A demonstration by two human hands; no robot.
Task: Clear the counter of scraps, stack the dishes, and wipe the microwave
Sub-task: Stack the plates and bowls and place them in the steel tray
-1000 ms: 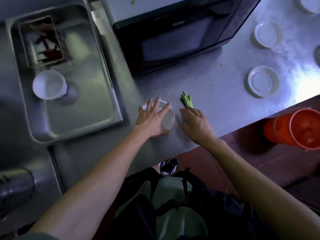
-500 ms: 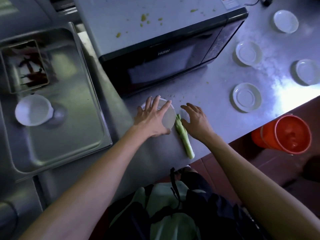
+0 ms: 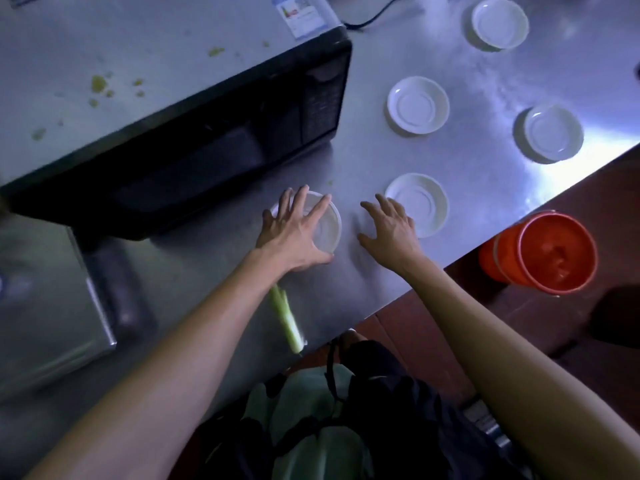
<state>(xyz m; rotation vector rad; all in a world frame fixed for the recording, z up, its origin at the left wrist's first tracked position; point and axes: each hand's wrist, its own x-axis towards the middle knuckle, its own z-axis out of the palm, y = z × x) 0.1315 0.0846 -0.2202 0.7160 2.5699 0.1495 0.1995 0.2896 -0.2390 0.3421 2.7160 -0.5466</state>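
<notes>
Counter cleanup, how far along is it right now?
Nothing looks finished. In hand: the left hand rests spread on a saucer, the right hand open beside it; a green stalk lies at the counter edge. Left: three more saucers, such as the far one, sit unstacked, and the microwave top is spattered.

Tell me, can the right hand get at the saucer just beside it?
Probably yes. The right hand hovers open, holding nothing, and its fingers already overlap the near edge of the saucer. Only bare counter lies around it.
</notes>
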